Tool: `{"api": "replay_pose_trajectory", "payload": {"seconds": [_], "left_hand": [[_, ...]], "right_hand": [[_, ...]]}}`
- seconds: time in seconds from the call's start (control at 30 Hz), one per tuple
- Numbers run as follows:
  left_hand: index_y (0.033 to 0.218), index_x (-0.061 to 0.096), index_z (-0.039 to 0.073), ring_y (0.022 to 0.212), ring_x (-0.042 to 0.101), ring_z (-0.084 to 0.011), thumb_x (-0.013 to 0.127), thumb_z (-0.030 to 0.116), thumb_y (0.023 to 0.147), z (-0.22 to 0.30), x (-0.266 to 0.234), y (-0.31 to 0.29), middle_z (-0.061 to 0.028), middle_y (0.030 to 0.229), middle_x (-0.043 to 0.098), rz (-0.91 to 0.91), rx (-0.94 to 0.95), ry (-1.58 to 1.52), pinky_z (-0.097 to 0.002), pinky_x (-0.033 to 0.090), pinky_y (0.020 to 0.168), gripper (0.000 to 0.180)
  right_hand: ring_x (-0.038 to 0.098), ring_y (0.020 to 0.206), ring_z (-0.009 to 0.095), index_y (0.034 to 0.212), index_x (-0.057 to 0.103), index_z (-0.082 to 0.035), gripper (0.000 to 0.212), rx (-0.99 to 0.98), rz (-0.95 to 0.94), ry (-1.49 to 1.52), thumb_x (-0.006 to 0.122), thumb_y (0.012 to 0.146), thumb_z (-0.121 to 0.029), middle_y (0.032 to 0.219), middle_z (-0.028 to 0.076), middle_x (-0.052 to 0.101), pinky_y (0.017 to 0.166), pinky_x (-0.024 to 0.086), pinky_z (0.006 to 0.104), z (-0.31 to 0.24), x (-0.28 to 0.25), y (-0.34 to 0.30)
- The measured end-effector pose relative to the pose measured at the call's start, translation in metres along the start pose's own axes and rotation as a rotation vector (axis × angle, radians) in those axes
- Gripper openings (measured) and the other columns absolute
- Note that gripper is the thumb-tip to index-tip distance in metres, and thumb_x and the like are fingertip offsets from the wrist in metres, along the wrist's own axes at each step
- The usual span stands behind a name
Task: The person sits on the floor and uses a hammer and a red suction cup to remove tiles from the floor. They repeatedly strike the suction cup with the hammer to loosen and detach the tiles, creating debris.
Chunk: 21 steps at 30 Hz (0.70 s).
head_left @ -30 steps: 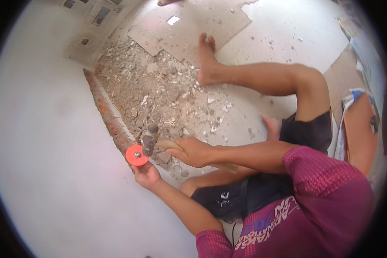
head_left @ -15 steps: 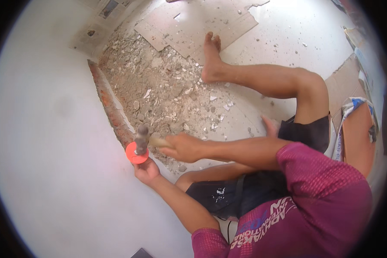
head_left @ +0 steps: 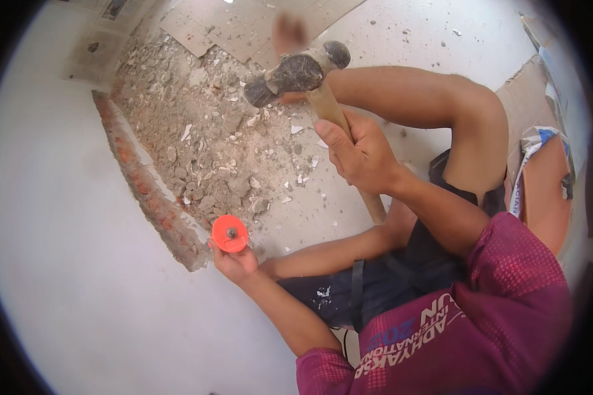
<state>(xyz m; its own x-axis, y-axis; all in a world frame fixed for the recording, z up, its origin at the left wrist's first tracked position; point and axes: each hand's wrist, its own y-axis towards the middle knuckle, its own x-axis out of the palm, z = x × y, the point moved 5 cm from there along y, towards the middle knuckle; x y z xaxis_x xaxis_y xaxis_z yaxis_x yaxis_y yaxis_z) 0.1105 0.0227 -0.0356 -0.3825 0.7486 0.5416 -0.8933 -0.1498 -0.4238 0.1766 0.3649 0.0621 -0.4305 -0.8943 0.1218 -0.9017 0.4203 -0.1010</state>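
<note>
Viewed from a head mount through the left of two side-by-side fisheye cameras, facing steeply downward, upright and unmirrored. Placed nearer the right grip (head_left: 362, 155) than the left grip (head_left: 238, 264), and wide enough to span from wall (head_left: 59, 230) at left to shirt (head_left: 527, 283) at lower right.

Right fingers (head_left: 364, 129) grip hammer (head_left: 327, 105); left fingers (head_left: 216, 253) hold orange disc (head_left: 225, 226); rubble (head_left: 178, 141) beside chipped wall (head_left: 85, 217).
</note>
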Motion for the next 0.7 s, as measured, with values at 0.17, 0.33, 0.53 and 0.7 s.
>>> {"api": "replay_pose_trajectory", "payload": {"seconds": [0.17,0.33,0.53,0.7], "left_hand": [[0.113,0.051,0.0,0.107,0.057,-0.0254,0.049,0.024,0.099,0.014,-0.004,0.015,-0.0138,0.116,0.057,0.042,0.073,0.101,-0.0414,0.05,0.09,0.028],[0.114,0.049,-0.001,0.109,0.056,-0.0263,0.048,0.023,0.099,0.023,-0.005,0.025,-0.0151,0.118,0.056,0.092,0.095,0.056,-0.0432,0.05,0.091,0.029],[0.115,0.049,-0.004,0.109,0.057,-0.0298,0.042,0.017,0.1,0.022,-0.007,0.032,-0.017,0.118,0.057,0.112,0.101,-0.038,-0.0473,0.051,0.093,0.027],[0.112,0.049,-0.002,0.112,0.055,-0.0305,0.041,0.018,0.1,0.021,0.006,0.031,-0.0171,0.119,0.055,0.142,0.09,-0.049,-0.0486,0.048,0.096,0.025]], "right_hand": [[0.043,0.059,0.006,0.082,0.056,-0.003,0.033,0.139,-0.059,0.003,0.056,0.095,-0.033,0.063,-0.001,0.048,0.052,0.038,0.0268,0.034,0.006,-0.001],[0.043,0.058,0.006,0.084,0.057,-0.002,0.034,0.12,-0.128,-0.046,0.057,0.095,-0.034,0.061,-0.001,0.049,0.052,0.038,0.0274,0.033,0.019,-0.002],[0.039,0.044,0.003,0.093,0.052,-0.004,0.031,0.128,-0.121,0.132,0.048,0.099,-0.035,0.057,-0.004,0.044,0.04,0.033,0.021,0.007,0.025,-0.005],[0.039,0.049,0.004,0.09,0.055,-0.003,0.034,-0.099,-0.039,0.161,0.049,0.099,-0.035,0.057,-0.004,0.044,0.043,0.034,0.0223,-0.021,0.009,0.008]]}}
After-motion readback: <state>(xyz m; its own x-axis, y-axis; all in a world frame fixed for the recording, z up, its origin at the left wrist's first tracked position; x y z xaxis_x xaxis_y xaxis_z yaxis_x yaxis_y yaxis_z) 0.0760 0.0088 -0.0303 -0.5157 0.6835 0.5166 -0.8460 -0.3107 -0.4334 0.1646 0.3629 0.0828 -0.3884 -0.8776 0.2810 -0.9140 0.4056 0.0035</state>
